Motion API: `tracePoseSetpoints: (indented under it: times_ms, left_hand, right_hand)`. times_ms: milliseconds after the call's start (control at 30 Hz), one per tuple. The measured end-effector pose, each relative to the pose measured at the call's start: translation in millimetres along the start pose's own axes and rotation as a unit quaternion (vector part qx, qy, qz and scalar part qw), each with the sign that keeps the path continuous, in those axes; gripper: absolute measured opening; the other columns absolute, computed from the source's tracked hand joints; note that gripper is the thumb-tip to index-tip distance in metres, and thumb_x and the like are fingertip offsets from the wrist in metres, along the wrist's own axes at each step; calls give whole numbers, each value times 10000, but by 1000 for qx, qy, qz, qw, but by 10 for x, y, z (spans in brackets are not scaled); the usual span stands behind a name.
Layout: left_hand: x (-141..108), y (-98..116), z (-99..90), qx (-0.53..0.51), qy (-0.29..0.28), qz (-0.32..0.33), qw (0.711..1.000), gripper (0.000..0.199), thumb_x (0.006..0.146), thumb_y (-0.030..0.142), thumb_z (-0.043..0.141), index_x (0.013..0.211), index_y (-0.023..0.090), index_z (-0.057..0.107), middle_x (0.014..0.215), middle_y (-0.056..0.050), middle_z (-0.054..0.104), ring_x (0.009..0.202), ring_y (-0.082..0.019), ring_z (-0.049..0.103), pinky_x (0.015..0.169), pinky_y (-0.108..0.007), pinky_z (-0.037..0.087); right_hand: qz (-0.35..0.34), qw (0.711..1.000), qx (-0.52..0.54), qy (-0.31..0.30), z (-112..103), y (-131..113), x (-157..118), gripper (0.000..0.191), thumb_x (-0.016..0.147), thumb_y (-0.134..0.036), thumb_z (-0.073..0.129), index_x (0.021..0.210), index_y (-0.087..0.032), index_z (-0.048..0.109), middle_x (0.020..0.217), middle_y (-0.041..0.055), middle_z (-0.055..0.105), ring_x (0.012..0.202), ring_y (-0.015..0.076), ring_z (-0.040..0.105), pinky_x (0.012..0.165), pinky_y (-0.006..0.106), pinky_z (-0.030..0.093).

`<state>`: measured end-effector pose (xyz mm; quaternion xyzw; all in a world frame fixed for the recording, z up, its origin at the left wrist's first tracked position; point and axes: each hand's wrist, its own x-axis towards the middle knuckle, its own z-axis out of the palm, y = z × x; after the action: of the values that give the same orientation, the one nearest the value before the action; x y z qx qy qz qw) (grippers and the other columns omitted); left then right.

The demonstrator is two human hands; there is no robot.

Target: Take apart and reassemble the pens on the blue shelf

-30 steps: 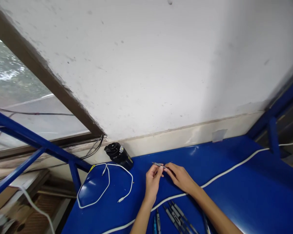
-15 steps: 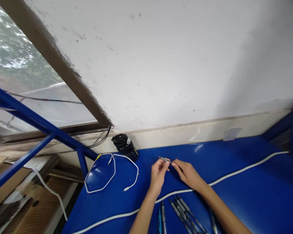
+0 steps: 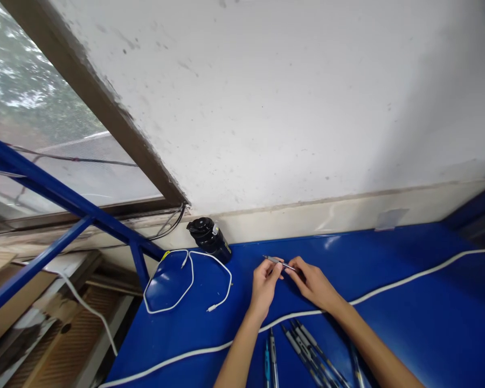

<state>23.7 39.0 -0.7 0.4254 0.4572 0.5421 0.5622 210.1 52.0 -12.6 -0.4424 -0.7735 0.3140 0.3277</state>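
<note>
Pen (image 3: 275, 261) with a ribbed-looking grey grip and slender shiny barrel, held level between two bare hands above a glossy blue bench.

The left hand (image 3: 265, 279) pinches the grip between thumb and fingers; the right hand (image 3: 313, 284) pinches the opposite end, its exact fingertip contact probably on the barrel, though small and hard to read. Below, slim grey-and-clear pens (image 3: 307, 347) lie fanned on the smooth bench (image 3: 404, 318), near a bright blue pen (image 3: 267, 364). A thick, matte white cable (image 3: 202, 351) curves across; a glossy black cylindrical bottle (image 3: 213, 240) stands by the wall.
</note>
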Motion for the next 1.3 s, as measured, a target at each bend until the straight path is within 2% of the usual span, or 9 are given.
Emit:
tracePoseSetpoints:
  times_ms: [100,233,367,533,667,833,967,1133,1300]
  left_hand:
    - [0,10,3,6,-1,2,1000,398,901,528,821,1076,171,800,959,-81,761,818,-179,659,771,-285,536]
    - [0,7,3,9,-4,3,1000,397,911,523,812,1082,165,797,972,-84,762,816,-175,656,780,-286,534]
    - [5,-10,0,12,-6,4,1000,418,911,541,805,1093,165,796,973,-89,760,851,-194,669,778,-290,540]
    - [11,-22,-1,4,-8,3,1000,394,915,518,812,1081,161,793,954,-80,745,840,-178,656,783,-278,534]
    - [11,-24,-2,-2,-4,3,1000,398,905,527,821,1064,163,791,962,-78,739,852,-181,652,766,-274,531]
    - [11,-22,1,-14,0,0,1000,406,889,532,838,1055,164,798,938,-69,736,817,-169,643,760,-277,525]
    - [8,-12,8,-13,8,1,1000,387,886,519,845,1039,166,799,933,-65,731,810,-164,636,748,-271,521]
    - [3,0,11,-16,6,4,1000,367,900,494,838,1051,162,796,933,-66,728,831,-167,641,744,-262,522]
    - [0,4,9,-12,10,8,1000,364,898,496,839,1042,164,796,925,-62,729,814,-165,643,740,-266,527]
  right_hand:
    - [-18,1000,-8,-3,-7,-11,2,362,1161,-446,365,1039,-256,648,960,55,740,857,220,709,818,338,516]
    - [-3,1000,-3,-4,-26,-35,6,299,1140,-474,438,1220,-252,622,968,53,752,825,222,717,776,329,519]
    - [-26,1000,-12,-11,-28,-32,10,379,1161,-453,358,1056,-258,665,978,59,752,875,226,720,829,335,523]
    - [-1,1000,-8,-3,-16,-10,1,322,1130,-491,456,1249,-242,622,958,61,757,799,221,714,749,319,523]
    - [-29,999,-12,-8,-12,-9,5,374,1158,-455,375,1067,-245,670,989,71,758,882,223,719,825,333,525]
    - [-7,1000,-6,-1,-14,-10,6,306,1130,-492,470,1238,-243,612,965,42,744,801,210,710,753,319,524]
    - [-32,999,-10,-3,-21,-18,11,356,1157,-449,384,1053,-250,659,963,54,749,846,216,715,812,335,530]
    - [-11,1000,-4,3,-32,-47,10,286,1129,-483,478,1170,-243,628,939,39,740,771,201,692,740,313,519]
    - [-29,999,-20,-13,-36,-43,17,389,1165,-457,361,1026,-244,656,930,52,744,840,216,711,792,327,516]
